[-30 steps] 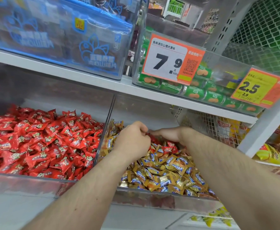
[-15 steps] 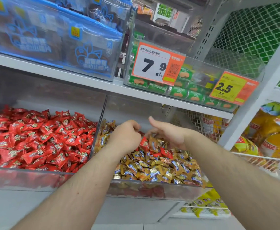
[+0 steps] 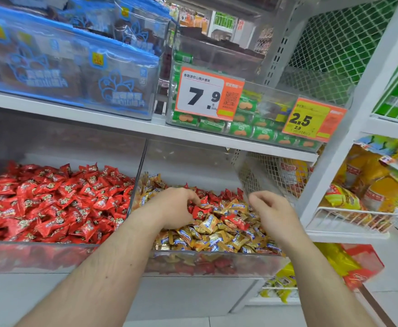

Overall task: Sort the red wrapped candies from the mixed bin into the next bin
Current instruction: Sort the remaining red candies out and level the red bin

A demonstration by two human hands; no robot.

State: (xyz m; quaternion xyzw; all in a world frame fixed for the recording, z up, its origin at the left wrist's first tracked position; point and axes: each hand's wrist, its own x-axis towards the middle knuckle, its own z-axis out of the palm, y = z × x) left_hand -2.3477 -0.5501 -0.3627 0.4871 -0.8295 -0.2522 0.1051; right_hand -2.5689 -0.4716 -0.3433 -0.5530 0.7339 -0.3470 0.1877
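Two clear bins sit side by side on the lower shelf (image 3: 216, 286). The mixed bin (image 3: 216, 261), at the shelf's right end, holds a heap of gold wrapped candies (image 3: 213, 239) with red wrapped candies (image 3: 234, 220) scattered among them, mostly toward the bin's back edge and middle. The next bin (image 3: 39, 256), touching the mixed bin's left wall, is filled with a pile of red candies (image 3: 51, 204) reaching close to its front edge. The left hand (image 3: 173, 208) lies on the heap near the mixed bin's left wall, its fingers curled down into the candies just beside one red candy (image 3: 199, 212); whether they actually pinch a piece cannot be told, since the fingertips are hidden behind the knuckles. The right hand (image 3: 270, 212) hovers above the right part of the heap, fingers loosely bent and holding nothing. On the upper shelf's front edge stand a clear bin of green packets (image 3: 240, 128) bearing a 7.9 price tag (image 3: 207, 94) and a 2.5 price tag (image 3: 311, 120), and to its left blue printed bags (image 3: 75, 74). At the far right a wire basket (image 3: 349, 220) carries yellow packs.
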